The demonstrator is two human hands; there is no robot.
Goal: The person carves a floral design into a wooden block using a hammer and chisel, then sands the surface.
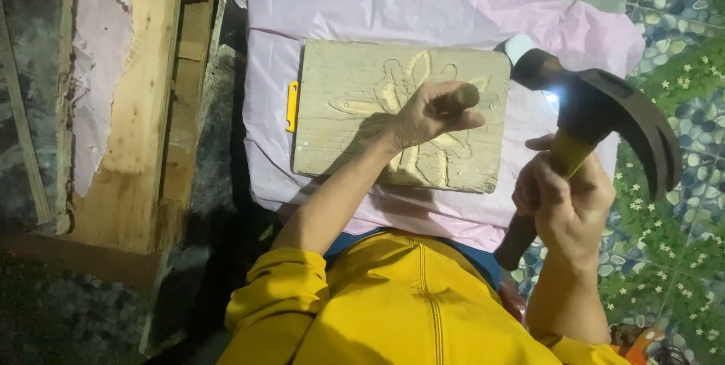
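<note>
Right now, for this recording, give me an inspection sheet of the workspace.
Surface: pink sheet spread under the work.
Job's things: wooden board with a carved flower; chisel; claw hammer.
Clutter: yellow tool at the board's left edge.
Grippers: left hand fisted on the chisel; right hand gripping the hammer, raised.
Cables: nothing seen.
Surroundings: wooden frame at left; pebble-pattern floor at right.

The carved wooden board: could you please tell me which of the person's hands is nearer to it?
Left. The left hand is over the carved wooden board, gripping a chisel at the carving. The right hand holds a claw hammer raised beyond the board's right edge.
</note>
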